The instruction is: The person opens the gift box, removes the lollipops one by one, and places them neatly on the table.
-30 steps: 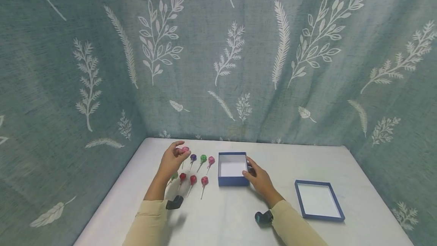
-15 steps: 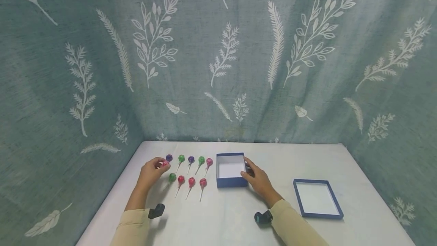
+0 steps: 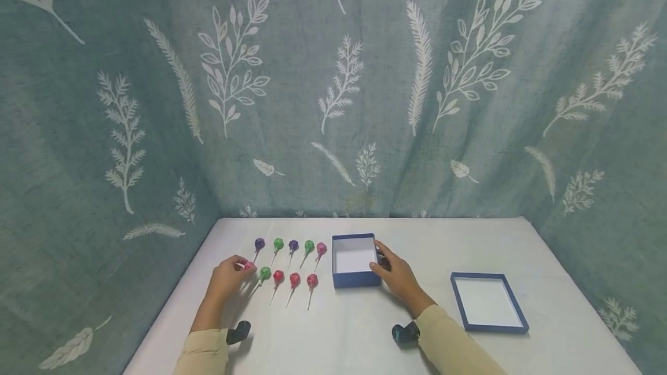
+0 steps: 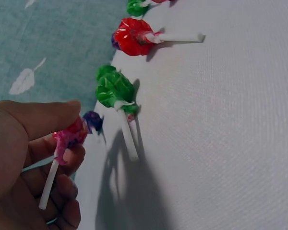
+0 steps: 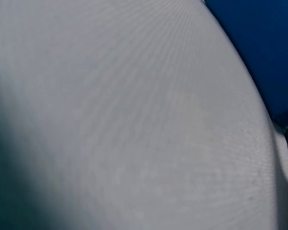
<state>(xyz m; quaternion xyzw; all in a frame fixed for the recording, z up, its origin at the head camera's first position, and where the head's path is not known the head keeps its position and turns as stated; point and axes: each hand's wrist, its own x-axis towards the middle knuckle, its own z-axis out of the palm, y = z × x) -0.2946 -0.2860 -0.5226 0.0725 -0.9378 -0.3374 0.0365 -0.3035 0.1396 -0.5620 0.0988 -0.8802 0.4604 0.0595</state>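
Note:
Between thumb and fingers my left hand (image 3: pixel 226 278) pinches a pink lollipop (image 4: pixel 70 135), its white stick pointing down past the palm in the left wrist view. A green lollipop (image 4: pixel 114 88) lies on the table right beside that hand, at the left end of the front row. At the centre stands an open blue box (image 3: pixel 356 280) with a white inside. My right hand (image 3: pixel 400 279) grips the box's right wall, thumb at the rim and fingers along the outer side. In the right wrist view only the blue box wall (image 5: pixel 264 52) and a bit of fingertip show.
Red lollipops (image 3: pixel 294 280) continue the front row. Behind them runs a row with a purple lollipop (image 3: pixel 259 244), a green lollipop (image 3: pixel 278 244) and a pink lollipop (image 3: pixel 321 249) among others. The blue-rimmed lid (image 3: pixel 490 301) lies at right on the white table (image 3: pixel 333 340). A patterned curtain (image 3: pixel 292 103) surrounds it.
My left hand has moved left and toward me with the pink lollipop, from the back row to beside the front row's left end. My right hand stays on the box.

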